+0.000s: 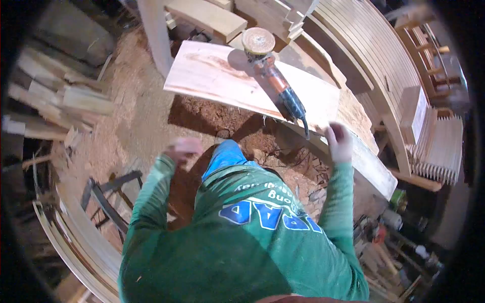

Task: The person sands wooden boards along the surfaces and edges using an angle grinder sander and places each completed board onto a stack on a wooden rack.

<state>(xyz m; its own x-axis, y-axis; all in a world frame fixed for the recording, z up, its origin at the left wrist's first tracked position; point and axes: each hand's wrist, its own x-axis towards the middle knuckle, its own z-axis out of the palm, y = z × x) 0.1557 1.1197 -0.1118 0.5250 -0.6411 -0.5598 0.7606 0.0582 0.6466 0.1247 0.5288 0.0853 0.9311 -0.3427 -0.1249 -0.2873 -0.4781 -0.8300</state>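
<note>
An angle grinder (278, 85) with an orange and dark body lies across a pale wooden board (212, 65). Its round, tan disc (258, 40) faces up at the far end, and its cord end points towards me. Close to the board's near right corner is my right hand (339, 142), fingers loosely bent and nothing visible in them; whether it touches the wood I cannot tell. My left hand (184, 147) hangs over the sawdust-strewn ground, left of my knee and apart from the board. Motion smears its fingers. Neither hand is on the grinder.
Under the board's right end runs a rough-edged plank (371, 166). Long curved slatted woodwork (364, 48) fills the upper right. Offcuts (86, 101) are piled at the left, near a dark metal frame (108, 207). Sawdust (136, 111) covers the ground; clutter lies lower right.
</note>
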